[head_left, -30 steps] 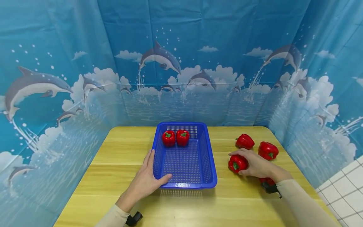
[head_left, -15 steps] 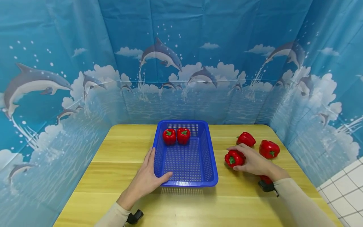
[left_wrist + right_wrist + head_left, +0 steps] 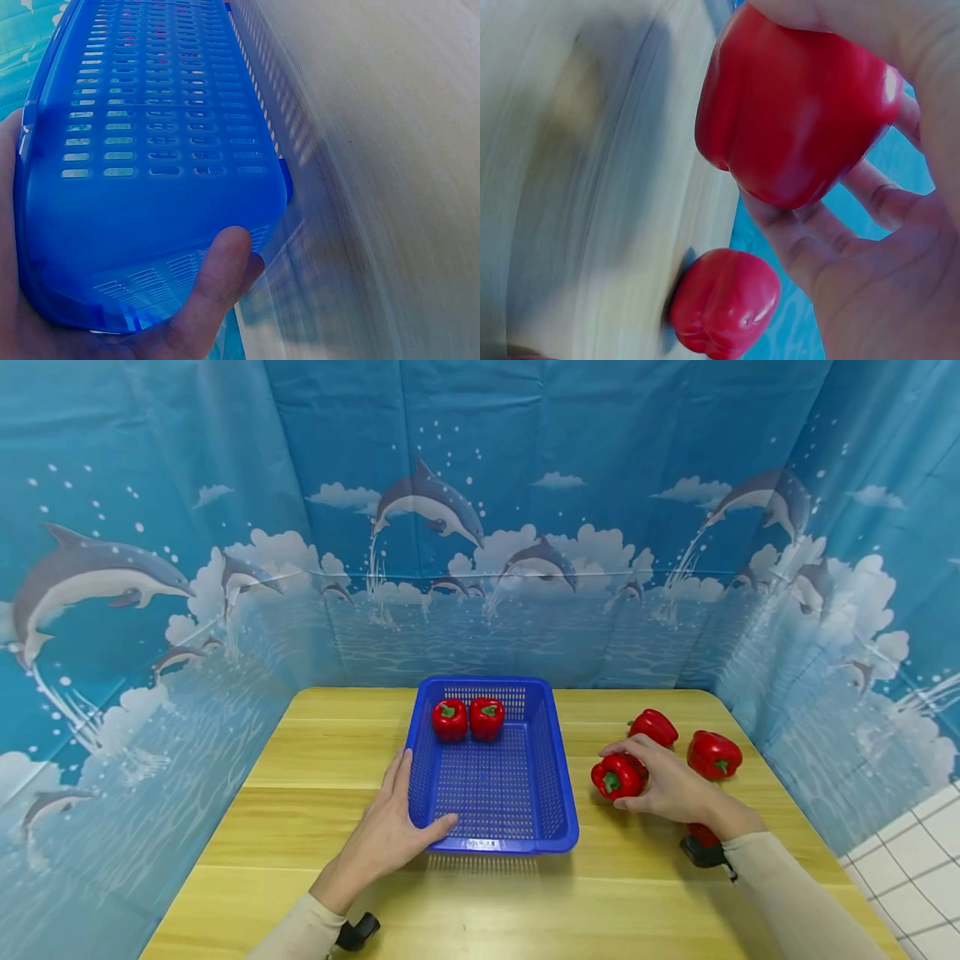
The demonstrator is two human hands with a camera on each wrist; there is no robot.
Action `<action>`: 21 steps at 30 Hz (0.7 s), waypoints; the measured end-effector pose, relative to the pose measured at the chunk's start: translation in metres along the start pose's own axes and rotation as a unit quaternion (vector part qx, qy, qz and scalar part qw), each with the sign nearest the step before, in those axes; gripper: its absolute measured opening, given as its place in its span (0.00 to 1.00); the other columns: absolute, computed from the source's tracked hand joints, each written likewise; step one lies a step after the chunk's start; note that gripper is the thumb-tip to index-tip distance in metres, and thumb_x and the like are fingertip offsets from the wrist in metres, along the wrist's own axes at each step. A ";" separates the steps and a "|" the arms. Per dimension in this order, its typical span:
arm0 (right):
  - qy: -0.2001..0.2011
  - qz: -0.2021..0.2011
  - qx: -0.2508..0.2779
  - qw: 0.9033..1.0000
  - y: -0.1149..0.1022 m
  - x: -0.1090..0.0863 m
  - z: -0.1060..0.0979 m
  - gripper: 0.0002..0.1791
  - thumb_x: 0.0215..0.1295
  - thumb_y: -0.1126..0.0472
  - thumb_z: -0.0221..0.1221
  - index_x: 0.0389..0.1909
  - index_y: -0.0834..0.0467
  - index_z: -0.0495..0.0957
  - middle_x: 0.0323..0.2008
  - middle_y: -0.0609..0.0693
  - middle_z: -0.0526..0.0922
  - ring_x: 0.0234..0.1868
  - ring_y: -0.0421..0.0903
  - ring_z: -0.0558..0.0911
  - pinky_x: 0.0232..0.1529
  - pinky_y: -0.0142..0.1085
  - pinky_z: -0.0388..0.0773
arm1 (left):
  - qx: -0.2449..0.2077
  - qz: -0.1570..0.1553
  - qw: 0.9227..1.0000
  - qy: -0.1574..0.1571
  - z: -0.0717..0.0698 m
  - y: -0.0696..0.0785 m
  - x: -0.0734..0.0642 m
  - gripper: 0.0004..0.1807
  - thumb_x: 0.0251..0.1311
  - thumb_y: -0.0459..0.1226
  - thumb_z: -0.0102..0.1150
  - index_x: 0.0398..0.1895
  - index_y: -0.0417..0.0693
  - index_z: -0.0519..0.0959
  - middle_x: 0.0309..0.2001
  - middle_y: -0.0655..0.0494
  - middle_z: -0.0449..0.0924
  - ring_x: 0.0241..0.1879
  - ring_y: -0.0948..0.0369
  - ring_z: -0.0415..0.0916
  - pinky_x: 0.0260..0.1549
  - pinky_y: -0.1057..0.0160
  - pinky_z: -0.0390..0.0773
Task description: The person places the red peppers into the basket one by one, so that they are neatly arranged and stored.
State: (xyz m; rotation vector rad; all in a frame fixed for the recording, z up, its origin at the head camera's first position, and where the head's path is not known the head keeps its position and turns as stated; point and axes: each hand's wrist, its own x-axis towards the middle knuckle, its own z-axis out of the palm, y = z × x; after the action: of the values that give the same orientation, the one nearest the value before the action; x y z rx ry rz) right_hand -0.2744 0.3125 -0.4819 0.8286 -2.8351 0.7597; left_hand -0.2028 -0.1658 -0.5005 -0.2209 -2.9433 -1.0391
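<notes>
My right hand [image 3: 670, 783] grips a red bell pepper [image 3: 618, 777] with its green stem facing me, to the right of the basket. In the right wrist view that bell pepper [image 3: 795, 112] hangs over the tabletop between thumb and fingers. At the near left corner of a blue plastic basket [image 3: 557, 760] is my left hand [image 3: 392, 837], thumb over the near rim and fingers along the left side. The left wrist view shows fingertips against the basket's slotted wall [image 3: 150, 195]. Two red bell peppers, a left one [image 3: 449, 720] and a right one [image 3: 487, 718], sit side by side at the basket's far end.
Behind my right hand lie two more peppers, one farther back [image 3: 653, 727] and one at the right [image 3: 715, 755]. Another pepper [image 3: 703, 835] is partly hidden beneath my right wrist. A dolphin-print curtain [image 3: 480, 527] stands around the yellow wooden table [image 3: 300, 752].
My right hand has moved slightly left with the bell pepper and raised it a little. My left hand stays on the basket. The whole view has shifted slightly.
</notes>
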 end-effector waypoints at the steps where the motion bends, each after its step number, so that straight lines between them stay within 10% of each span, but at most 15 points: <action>1: 0.000 -0.001 -0.001 1.000 -0.001 0.000 0.000 0.43 0.53 0.56 0.92 0.71 0.50 0.84 0.63 0.52 0.86 0.64 0.56 0.88 0.63 0.61 0.93 | 0.000 0.000 1.000 0.000 0.000 0.000 0.000 0.75 0.69 0.70 0.74 0.99 0.45 0.39 0.99 0.39 0.39 0.91 0.31 0.62 0.83 0.26 0.73; 21: 0.023 -0.027 -0.011 0.999 -0.019 0.006 -0.010 0.43 0.56 0.57 0.91 0.71 0.50 0.83 0.62 0.47 0.86 0.62 0.49 0.87 0.60 0.47 0.94 | 0.000 -0.003 1.000 0.000 0.001 -0.001 0.000 0.74 0.69 0.70 0.74 0.99 0.46 0.39 0.99 0.41 0.38 0.91 0.31 0.62 0.83 0.25 0.73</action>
State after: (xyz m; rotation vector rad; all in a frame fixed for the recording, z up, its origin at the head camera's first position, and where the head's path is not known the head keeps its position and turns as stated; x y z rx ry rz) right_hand -0.2699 0.3009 -0.4634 0.8684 -2.7648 0.7303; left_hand -0.2029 -0.1660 -0.5017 -0.2114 -2.9460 -1.0404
